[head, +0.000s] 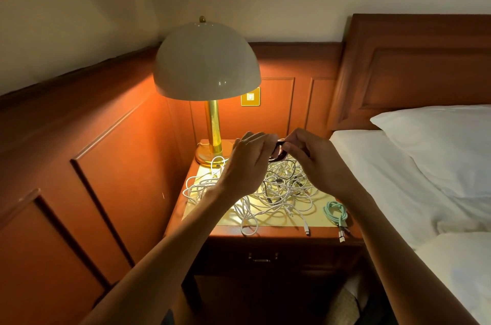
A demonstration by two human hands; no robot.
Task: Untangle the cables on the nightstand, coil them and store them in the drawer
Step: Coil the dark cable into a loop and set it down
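Observation:
A tangle of white and black cables (276,191) covers the top of the wooden nightstand (281,231). Above its back half, my left hand (247,162) and my right hand (313,160) are raised close together, both gripping a small black cable coil (277,152) between them. A coiled mint-green cable (336,211) lies at the front right corner, its metal plug hanging over the edge. The drawer (263,258) under the top is shut, its handle in shadow.
A lit lamp with a white dome shade (207,61) and brass stem stands at the back left of the nightstand. Wood panelling closes the left and back sides. The bed with white sheets and a pillow (438,144) borders the right.

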